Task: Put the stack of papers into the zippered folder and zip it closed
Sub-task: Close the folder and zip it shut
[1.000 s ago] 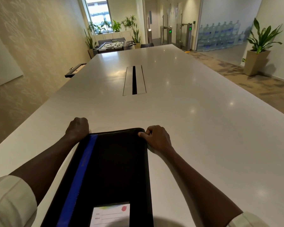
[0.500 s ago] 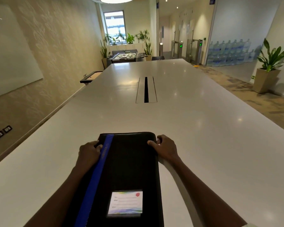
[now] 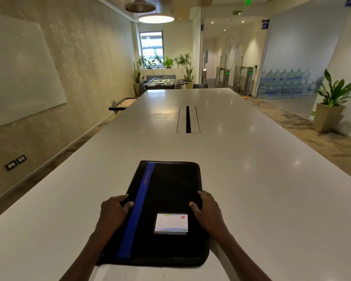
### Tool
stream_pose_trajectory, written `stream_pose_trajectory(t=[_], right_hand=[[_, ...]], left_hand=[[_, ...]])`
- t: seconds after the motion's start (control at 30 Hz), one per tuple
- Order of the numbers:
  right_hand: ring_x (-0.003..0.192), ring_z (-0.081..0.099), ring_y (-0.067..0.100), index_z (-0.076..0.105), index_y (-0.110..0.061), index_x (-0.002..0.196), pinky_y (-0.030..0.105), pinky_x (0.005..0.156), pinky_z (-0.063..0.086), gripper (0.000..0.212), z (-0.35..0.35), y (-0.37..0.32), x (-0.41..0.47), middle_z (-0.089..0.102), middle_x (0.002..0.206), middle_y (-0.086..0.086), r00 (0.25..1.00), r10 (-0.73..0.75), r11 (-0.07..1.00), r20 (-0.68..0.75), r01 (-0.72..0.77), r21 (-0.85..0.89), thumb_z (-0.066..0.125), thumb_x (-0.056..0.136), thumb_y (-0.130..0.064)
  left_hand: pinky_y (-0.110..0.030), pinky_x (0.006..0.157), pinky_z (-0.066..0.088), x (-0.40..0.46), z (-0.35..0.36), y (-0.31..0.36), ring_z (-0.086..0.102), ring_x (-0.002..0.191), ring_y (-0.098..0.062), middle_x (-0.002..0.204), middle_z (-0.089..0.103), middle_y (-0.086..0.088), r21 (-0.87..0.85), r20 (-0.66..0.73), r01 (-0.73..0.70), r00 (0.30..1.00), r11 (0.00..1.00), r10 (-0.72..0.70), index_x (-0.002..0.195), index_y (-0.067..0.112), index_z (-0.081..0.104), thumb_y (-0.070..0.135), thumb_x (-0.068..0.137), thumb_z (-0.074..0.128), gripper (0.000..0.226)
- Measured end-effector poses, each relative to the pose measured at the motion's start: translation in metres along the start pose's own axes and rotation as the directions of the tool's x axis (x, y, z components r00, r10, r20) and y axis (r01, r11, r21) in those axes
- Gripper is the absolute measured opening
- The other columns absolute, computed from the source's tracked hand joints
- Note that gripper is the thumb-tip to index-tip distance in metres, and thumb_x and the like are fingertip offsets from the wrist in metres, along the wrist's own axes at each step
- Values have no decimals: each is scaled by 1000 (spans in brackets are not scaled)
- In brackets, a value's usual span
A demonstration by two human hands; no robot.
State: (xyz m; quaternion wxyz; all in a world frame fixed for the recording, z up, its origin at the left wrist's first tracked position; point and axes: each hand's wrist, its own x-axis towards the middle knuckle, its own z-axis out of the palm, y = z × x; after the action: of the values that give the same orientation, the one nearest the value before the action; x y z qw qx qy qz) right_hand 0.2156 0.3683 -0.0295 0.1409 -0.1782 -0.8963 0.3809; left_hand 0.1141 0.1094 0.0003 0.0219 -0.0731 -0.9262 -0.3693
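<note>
A black zippered folder (image 3: pixel 170 191) with a blue stripe and a white label card lies flat and closed on the white table (image 3: pixel 251 169), near the front edge. My left hand (image 3: pixel 115 209) grips its left side edge, fingers curled over the top beside the stripe. My right hand (image 3: pixel 208 207) grips the right side edge, thumb on the cover. No loose papers are in view.
A long cable slot (image 3: pixel 188 119) is set into the middle of the table. A whiteboard (image 3: pixel 18 74) hangs on the left wall. A potted plant (image 3: pixel 332 102) stands on the floor at the right, and a foosball table (image 3: pixel 163 82) beyond the far end.
Both hands slid back from the folder's far corners to the middle of its side edges. The folder now lies further out on the table, and the view has tilted upward.
</note>
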Motion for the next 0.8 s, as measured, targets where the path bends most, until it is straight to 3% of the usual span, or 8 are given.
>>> stream_pose_trajectory(t=[0.13,0.23,0.4,0.53,0.67,0.8], right_hand=[[131,47,21,44,-11,143,29,106,36,55,-4,-3,-30,49,145,6,1000,11,999,-8,-11,-39,59,95,-33],[118,56,22,52,-12,135,28,94,42,49,-6,-4,-47,59,130,6,997,53,998,-55,-54,-29,63,92,-32],[105,63,26,55,-7,123,30,81,46,42,-2,-6,-63,66,115,9,973,208,976,-97,-213,-41,63,92,-35],[97,63,26,54,-11,113,26,71,39,33,3,-15,-66,67,110,7,956,269,956,-116,-280,-88,55,95,-38],[65,49,9,47,-16,92,23,52,35,35,8,-26,-63,56,80,-6,936,321,934,-143,-338,-118,54,92,-50],[61,45,1,45,-17,87,17,48,31,39,16,-30,-64,48,72,-10,932,323,934,-164,-341,-103,57,91,-53]], left_hand=[[-36,101,43,-24,-6,-8,62,115,-30,123,67,-14,-13,-3,-19,1000,1000,19,123,10,66,22,86,70,39],[-36,97,46,-38,-11,-14,64,110,-29,121,68,-12,-9,-8,-16,1000,1000,16,125,12,65,26,87,70,41],[-36,82,49,-54,-17,-24,67,99,-25,108,72,-7,49,-44,-9,999,999,11,125,15,64,34,86,69,44],[-34,81,45,-54,-16,-24,63,102,-28,106,70,-9,112,-17,15,1000,994,-13,118,8,64,40,90,62,42],[-38,83,50,-51,-9,-19,62,95,-30,103,66,-14,172,21,62,998,983,-66,105,6,61,46,94,51,42],[-40,85,50,-49,-5,-19,62,95,-30,101,67,-13,90,-10,105,995,990,-104,106,5,62,41,93,55,39]])
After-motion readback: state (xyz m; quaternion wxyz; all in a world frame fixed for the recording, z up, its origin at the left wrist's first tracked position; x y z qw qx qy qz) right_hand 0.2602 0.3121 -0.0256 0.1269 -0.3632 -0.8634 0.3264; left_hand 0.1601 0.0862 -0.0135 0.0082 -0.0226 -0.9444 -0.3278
